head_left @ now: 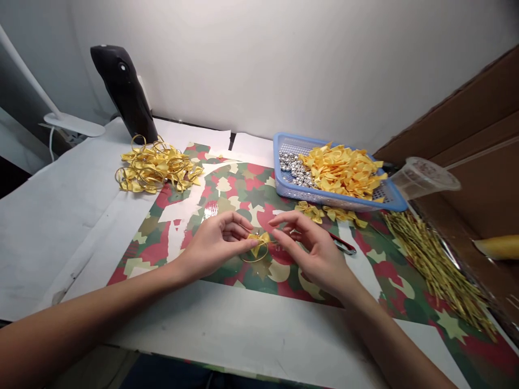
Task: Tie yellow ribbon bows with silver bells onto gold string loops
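Note:
My left hand (223,237) pinches a small yellow ribbon bow (258,241) between thumb and fingers. A thin gold wire loop (256,260) hangs from the bow, low over the patterned sheet. Close by on the right, my right hand (306,243) has its thumb and index finger apart, a small gap away from the bow. Nothing shows between those fingers. Partly behind the right hand lies a red-handled tool (344,245), perhaps pliers or snips. A few loose yellow bows (324,212) rest on the sheet beyond it.
A blue basket (340,202) holds yellow bows and silver bells. Bows with gold wire loops are heaped (156,167) at left, near a black bottle-like object (124,92). Gold-green wire stems (438,270), a clear plastic cup (425,178) and cardboard (458,124) stand right.

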The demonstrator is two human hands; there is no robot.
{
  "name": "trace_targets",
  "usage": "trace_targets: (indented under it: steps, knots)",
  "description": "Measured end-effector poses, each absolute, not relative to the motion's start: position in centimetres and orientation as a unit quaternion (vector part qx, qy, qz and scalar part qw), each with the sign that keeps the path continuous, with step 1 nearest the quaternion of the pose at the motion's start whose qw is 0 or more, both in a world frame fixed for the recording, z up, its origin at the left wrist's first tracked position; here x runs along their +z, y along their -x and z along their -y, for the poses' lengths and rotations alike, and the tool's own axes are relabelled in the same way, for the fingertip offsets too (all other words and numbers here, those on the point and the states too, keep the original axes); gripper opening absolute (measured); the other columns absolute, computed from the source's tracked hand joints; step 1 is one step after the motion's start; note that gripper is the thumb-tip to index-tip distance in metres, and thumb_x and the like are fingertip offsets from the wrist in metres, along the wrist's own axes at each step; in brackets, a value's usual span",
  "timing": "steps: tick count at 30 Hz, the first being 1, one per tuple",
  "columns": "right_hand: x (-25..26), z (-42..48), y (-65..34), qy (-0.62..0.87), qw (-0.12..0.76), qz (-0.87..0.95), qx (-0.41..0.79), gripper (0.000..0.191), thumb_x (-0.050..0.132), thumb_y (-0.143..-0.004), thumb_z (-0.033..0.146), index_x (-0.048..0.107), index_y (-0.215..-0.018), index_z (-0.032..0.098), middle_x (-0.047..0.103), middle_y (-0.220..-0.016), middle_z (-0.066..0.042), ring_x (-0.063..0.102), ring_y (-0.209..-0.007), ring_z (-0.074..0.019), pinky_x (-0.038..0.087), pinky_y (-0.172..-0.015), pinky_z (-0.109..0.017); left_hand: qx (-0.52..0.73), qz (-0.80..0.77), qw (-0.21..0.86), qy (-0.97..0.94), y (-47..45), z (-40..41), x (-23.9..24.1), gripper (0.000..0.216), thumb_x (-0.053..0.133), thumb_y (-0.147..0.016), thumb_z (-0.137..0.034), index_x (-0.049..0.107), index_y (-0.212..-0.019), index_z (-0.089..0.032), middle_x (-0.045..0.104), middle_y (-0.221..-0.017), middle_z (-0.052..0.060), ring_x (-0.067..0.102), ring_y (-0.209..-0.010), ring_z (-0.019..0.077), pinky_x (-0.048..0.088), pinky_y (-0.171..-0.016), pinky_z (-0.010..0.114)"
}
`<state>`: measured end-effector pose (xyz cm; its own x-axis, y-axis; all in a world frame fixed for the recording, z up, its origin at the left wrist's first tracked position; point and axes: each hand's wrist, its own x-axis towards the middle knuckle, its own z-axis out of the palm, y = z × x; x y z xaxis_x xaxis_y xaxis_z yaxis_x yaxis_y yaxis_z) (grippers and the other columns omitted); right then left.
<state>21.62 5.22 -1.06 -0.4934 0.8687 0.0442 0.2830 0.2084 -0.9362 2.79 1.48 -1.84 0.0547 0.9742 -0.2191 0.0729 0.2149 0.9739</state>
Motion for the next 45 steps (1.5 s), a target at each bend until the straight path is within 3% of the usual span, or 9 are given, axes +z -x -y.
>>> trace_targets:
  steps: [4, 10, 17, 22, 27, 33, 36, 39, 45]
  knots:
    - [-0.9, -5.5, -22.5, 0.357, 0.231, 0.8, 0.423, 0.022, 0.06, -0.082, 0.028, 0.056, -0.104, 0.024, 0.059, -0.087, -0.002, 0.05, -0.058, -0.012, 0.042, -0.053, -0.025, 0.42, -0.553, 0.545, -0.47, -2.6, -1.6, -1.6, 0.023, 0.074, -0.068, -0.026, 0.056, -0.079, -0.015, 0.064, -0.068, 0.0, 0.064, -0.066, 0.0138, 0.053, -0.063, 0.025]
    - [-1.4, -5.9, -22.5, 0.324, 0.27, 0.847, 0.324, 0.011, 0.053, -0.088, 0.023, 0.063, -0.083, 0.022, 0.064, -0.081, -0.003, 0.05, -0.058, -0.0136, 0.039, -0.052, -0.027, 0.42, -0.55, 0.54, -0.48, -2.6, -1.6, -1.5, 0.024, 0.074, -0.068, -0.026, 0.055, -0.078, -0.016, 0.062, -0.068, -0.001, 0.062, -0.064, 0.0117, 0.051, -0.063, 0.025]
    - [0.4, -6.1, -23.9, 0.323, 0.243, 0.759, 0.51, 0.014, 0.059, -0.085, 0.031, 0.062, -0.077, 0.019, 0.065, -0.089, -0.006, 0.056, -0.055, -0.0112, 0.045, -0.045, -0.023, 0.424, -0.573, 0.518, -0.473, -2.1, -1.6, -1.5, 0.025, 0.074, -0.068, -0.027, 0.054, -0.079, -0.018, 0.061, -0.065, -0.003, 0.062, -0.063, 0.012, 0.051, -0.061, 0.024]
    - [1.3, -6.4, -26.5, 0.291, 0.236, 0.691, 0.618, 0.021, 0.063, -0.083, 0.035, 0.056, -0.075, 0.018, 0.056, -0.058, 0.001, 0.048, -0.042, -0.0078, 0.039, -0.038, -0.019, 0.428, -0.59, 0.5, -0.468, -1.8, -2.0, -1.2, 0.024, 0.073, -0.066, -0.025, 0.054, -0.077, -0.018, 0.061, -0.062, -0.004, 0.063, -0.061, 0.0133, 0.051, -0.062, 0.026]
    - [1.9, -6.7, -26.9, 0.393, 0.173, 0.71, 0.558, 0.036, 0.051, -0.086, 0.053, 0.059, -0.094, 0.019, 0.037, -0.043, 0.008, 0.032, -0.034, -0.006, 0.023, -0.034, -0.018, 0.447, -0.584, 0.492, -0.465, -2.0, -1.9, -1.0, 0.023, 0.072, -0.066, -0.024, 0.052, -0.075, -0.018, 0.06, -0.065, -0.003, 0.06, -0.062, 0.0117, 0.05, -0.061, 0.024]
    - [1.3, -6.4, -25.7, 0.411, 0.06, 0.769, 0.486, 0.038, 0.051, -0.086, 0.05, 0.065, -0.074, 0.017, 0.057, -0.053, -0.001, 0.043, -0.043, -0.0088, 0.03, -0.041, -0.02, 0.466, -0.555, 0.48, -0.495, -2.2, -1.6, -1.1, 0.021, 0.07, -0.069, -0.022, 0.05, -0.075, -0.018, 0.058, -0.069, -0.003, 0.057, -0.062, 0.01, 0.049, -0.058, 0.022]
    - [1.5, -6.1, -25.6, 0.374, 0.104, 0.799, 0.459, 0.03, 0.053, -0.087, 0.043, 0.068, -0.078, 0.019, 0.054, -0.048, 0.001, 0.035, -0.038, -0.007, 0.024, -0.038, -0.021, 0.461, -0.556, 0.473, -0.505, -2.1, -1.6, -1.4, 0.02, 0.068, -0.069, -0.02, 0.05, -0.074, -0.018, 0.057, -0.068, -0.004, 0.055, -0.061, 0.0096, 0.048, -0.057, 0.022]
    - [1.9, -5.8, -25.4, 0.304, 0.219, 0.827, 0.419, 0.018, 0.057, -0.087, 0.034, 0.07, -0.083, 0.021, 0.053, -0.051, 0.001, 0.041, -0.042, -0.0084, 0.031, -0.041, -0.021, 0.459, -0.556, 0.469, -0.51, -2.1, -1.4, -1.7, 0.019, 0.067, -0.069, -0.017, 0.049, -0.074, -0.019, 0.055, -0.067, -0.004, 0.053, -0.059, 0.0089, 0.046, -0.055, 0.021]
    - [2.0, -4.8, -24.4, 0.239, 0.302, 0.809, 0.444, 0.011, 0.06, -0.085, 0.021, 0.064, -0.075, 0.021, 0.055, -0.088, -0.005, 0.055, -0.088, -0.0174, 0.046, -0.077, -0.029, 0.453, -0.554, 0.456, -0.529, -2.6, -1.2, -1.8, 0.019, 0.063, -0.068, -0.014, 0.045, -0.072, -0.019, 0.051, -0.063, -0.006, 0.051, -0.056, 0.0087, 0.045, -0.053, 0.021]
